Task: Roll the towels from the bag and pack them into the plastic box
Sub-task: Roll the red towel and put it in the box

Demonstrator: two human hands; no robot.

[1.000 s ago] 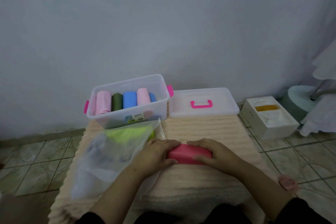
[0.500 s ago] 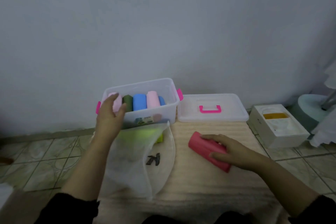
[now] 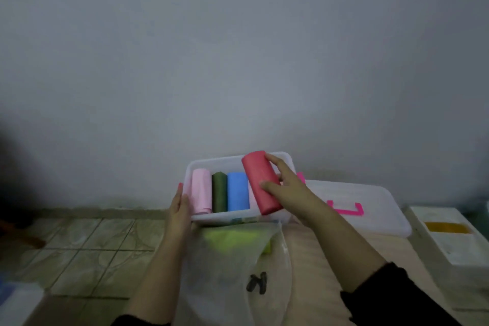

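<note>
1. The right hand [image 3: 287, 188] grips the red rolled towel [image 3: 260, 182] across its middle, thumb on the near side and fingers over the far side. The roll hangs tilted over the right end of the plastic box [image 3: 239, 163], not yet seated.
2. Left of the grip, a pink roll [image 3: 201, 190], a dark green roll [image 3: 219, 192] and a blue roll [image 3: 237, 191] lie side by side in the box.
3. The left hand [image 3: 180, 206] rests flat against the box's left end, fingers straight, likely steadying it.
4. The towel looks light and soft; a mid-length hold probably keeps the roll from unwinding, while a hold at an end could loosen it.
5. Below the grip, the bag [image 3: 238, 259] lies on the mat, with a yellow-green towel [image 3: 235, 235] showing through it.
</note>
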